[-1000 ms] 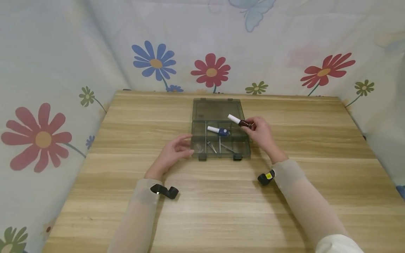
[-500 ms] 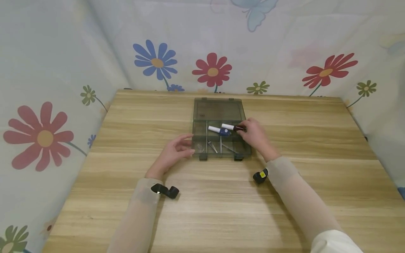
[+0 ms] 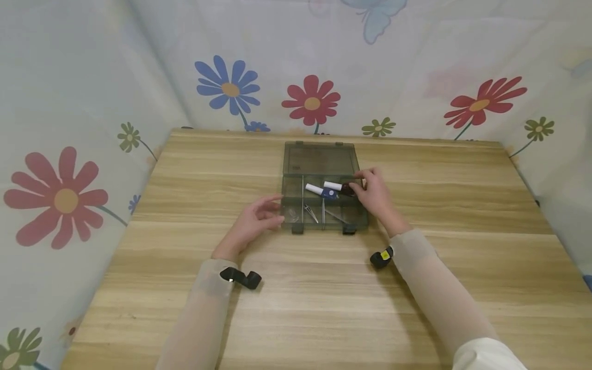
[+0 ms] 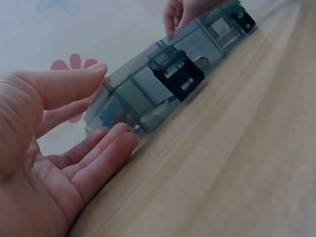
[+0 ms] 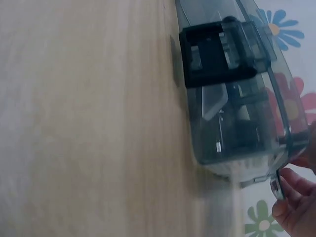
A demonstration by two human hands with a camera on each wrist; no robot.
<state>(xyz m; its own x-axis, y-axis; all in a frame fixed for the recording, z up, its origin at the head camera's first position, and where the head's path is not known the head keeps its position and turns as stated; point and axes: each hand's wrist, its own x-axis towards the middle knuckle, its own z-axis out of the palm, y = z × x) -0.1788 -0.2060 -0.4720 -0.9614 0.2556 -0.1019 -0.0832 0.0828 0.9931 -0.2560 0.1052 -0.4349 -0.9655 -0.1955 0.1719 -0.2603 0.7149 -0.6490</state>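
A smoky translucent compartment box [image 3: 291, 187] lies with its lid [image 3: 319, 158] folded back. Across its back compartment lie a blue nail polish bottle [image 3: 330, 193] with a white cap and a dark red nail polish bottle [image 3: 347, 189], also white-capped. My right hand [image 3: 375, 196] is at the box's right side, thumb right at the dark red bottle and fingers spread apart. At the left wall, my left hand [image 3: 252, 221] has its fingers extended; in the left wrist view, the left hand's fingertips [image 4: 129, 136] rest close against the box's corner.
Slim metal tools [image 3: 311, 214] lie in the box's front compartments. Two black latches [image 3: 297, 229] stick out at the front, toward the person. The wooden table [image 3: 296, 298] meets a flower-printed cloth [image 3: 398, 67] behind and at the sides.
My right hand moved left and down with the dark red bottle, laid it beside the blue one, then loosened its fingers. The left hand stayed by the box.
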